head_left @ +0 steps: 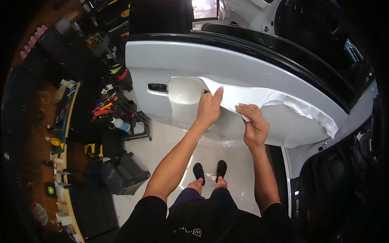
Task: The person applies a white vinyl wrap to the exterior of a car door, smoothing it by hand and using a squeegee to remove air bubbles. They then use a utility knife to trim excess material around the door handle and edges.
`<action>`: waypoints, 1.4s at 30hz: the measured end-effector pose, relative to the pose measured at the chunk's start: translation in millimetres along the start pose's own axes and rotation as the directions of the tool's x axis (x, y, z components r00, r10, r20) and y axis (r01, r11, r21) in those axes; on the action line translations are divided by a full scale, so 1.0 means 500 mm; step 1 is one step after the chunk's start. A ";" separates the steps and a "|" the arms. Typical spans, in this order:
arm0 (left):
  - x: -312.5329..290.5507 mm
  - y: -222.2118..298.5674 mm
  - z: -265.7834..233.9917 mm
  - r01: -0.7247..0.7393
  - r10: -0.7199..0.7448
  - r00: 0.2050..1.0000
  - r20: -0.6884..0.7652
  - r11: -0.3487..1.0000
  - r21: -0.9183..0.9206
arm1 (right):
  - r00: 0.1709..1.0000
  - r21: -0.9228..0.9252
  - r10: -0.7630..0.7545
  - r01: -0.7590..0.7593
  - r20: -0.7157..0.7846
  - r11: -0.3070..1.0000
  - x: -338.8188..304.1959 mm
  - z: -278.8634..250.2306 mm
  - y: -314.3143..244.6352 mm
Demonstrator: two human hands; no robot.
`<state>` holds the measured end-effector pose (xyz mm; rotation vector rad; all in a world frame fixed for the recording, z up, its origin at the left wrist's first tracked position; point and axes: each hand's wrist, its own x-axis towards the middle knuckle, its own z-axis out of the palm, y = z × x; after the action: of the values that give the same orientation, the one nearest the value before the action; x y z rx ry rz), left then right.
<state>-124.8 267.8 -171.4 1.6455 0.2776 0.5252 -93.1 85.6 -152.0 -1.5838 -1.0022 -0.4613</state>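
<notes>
My left hand (210,108) pinches the lower edge of the folded white film (242,95), thumb on top; my right hand (256,127) holds that edge just rightward, fingers bent close. The film lies along the silver car door (182,56), wrinkling right of my hands. Tiled floor (206,156) gives room below them; a tool cart (138,116) stands left.
</notes>
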 end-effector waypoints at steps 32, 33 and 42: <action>-0.032 -0.050 0.038 -0.421 0.465 0.876 -0.126 0.866 0.271 | 0.610 -0.709 0.363 0.576 0.704 0.407 0.267 0.251 -0.112; -0.030 -0.050 0.039 -0.392 0.427 0.898 -0.108 0.887 0.244 | 0.614 -0.683 0.302 0.628 0.729 0.372 0.268 0.258 -0.088; -0.063 -0.012 0.031 -0.042 0.047 0.994 -0.103 0.998 0.049 | 0.548 -0.667 0.381 0.623 0.745 0.408 0.276 0.230 -0.088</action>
<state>-143.7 240.3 -183.9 1.6756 0.3334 0.6436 -76.7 241.3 -53.6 -2.9628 -1.8429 -0.3584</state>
